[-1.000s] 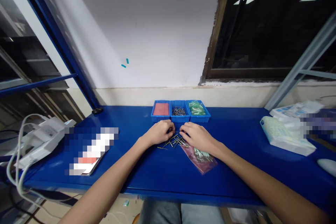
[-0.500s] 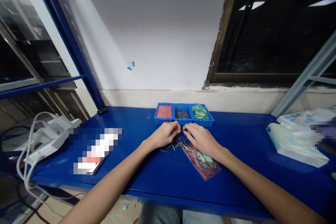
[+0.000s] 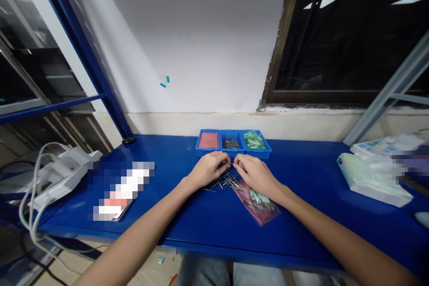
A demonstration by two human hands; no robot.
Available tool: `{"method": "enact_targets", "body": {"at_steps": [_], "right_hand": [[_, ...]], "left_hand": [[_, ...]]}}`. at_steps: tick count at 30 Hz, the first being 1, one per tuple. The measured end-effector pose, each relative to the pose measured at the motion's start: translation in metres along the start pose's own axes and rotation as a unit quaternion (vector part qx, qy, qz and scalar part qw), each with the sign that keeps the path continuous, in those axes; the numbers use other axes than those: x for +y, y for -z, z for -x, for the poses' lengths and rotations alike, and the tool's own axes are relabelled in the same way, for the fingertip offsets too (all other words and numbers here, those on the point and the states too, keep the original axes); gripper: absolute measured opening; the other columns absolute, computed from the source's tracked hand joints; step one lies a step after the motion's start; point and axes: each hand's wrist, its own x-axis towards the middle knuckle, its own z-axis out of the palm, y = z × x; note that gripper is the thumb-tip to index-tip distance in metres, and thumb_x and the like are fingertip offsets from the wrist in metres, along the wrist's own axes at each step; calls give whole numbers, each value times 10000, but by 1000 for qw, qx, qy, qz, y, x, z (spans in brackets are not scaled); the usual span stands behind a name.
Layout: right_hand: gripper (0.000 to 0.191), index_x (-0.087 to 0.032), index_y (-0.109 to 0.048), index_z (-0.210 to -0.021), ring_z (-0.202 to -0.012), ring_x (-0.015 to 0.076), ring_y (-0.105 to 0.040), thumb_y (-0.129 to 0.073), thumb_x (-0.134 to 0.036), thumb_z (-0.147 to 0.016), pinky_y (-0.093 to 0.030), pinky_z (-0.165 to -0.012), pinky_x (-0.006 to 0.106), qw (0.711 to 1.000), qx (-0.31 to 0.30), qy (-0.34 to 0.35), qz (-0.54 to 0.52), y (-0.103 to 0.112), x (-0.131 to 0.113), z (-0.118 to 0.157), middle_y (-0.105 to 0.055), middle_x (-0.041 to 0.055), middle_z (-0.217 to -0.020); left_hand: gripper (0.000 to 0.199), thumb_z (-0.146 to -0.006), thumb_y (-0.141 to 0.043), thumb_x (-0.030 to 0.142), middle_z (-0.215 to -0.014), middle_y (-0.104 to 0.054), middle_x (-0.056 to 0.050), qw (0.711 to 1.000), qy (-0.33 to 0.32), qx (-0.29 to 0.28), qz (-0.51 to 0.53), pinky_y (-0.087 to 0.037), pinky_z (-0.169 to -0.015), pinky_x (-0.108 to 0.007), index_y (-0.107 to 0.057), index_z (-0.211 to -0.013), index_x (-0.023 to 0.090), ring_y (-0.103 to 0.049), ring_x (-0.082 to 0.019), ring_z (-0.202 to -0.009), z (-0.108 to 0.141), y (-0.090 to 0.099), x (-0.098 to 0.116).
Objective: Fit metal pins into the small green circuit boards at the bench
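Observation:
My left hand (image 3: 212, 167) and my right hand (image 3: 256, 171) meet above the table, fingers pinched. Between their fingertips runs one thin metal pin (image 3: 229, 163), which looks like a blind rivet; both hands grip it. Just below lies a loose pile of similar rivets (image 3: 225, 182). Partly under my right wrist is a pinkish plastic bag (image 3: 252, 205) with a green-and-silver packet (image 3: 261, 199) on or in it. Behind my hands stand three joined blue bins: the left one holds pink bags (image 3: 208, 140), the middle one rivets (image 3: 230, 143), the right one green packets (image 3: 254, 140).
The blue table (image 3: 187, 228) runs up to a white wall. A blurred white item (image 3: 124, 192) lies at left, beside a power strip with cables (image 3: 63, 174). A tissue pack (image 3: 372, 178) is at right. Metal posts flank both sides.
The view has shifted slightly. My fingertips have come a little closer around the rivet, which shows more plainly between them. The pile and the bins look the same.

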Motion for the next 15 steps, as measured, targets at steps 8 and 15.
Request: {"method": "enact_targets", "body": {"at_steps": [8,15], "right_hand": [[131,-197,-580,-838,-595,127,-544,-497,-193,-940,-327,-578,247,993,-7,-32,-116,-9,-1,-1,-628,-12,-695],[164,-183,-615,-789,-586,125,-545,-536,-249,-916,-363,-561,232,969,11,-69,-236,-7,-9,-4,-601,-23,-634]], "left_hand": [[112,-982,-562,255,-974,-623,-54,997,-28,60,-29,-497,-837,-323,-623,-1028,173,-584,-184,-920,0,3,1],[116,-983,-548,221,-988,-681,-66,996,-43,74,2,-521,-828,-318,-629,-1046,167,-636,-177,-911,0,1,3]]}}
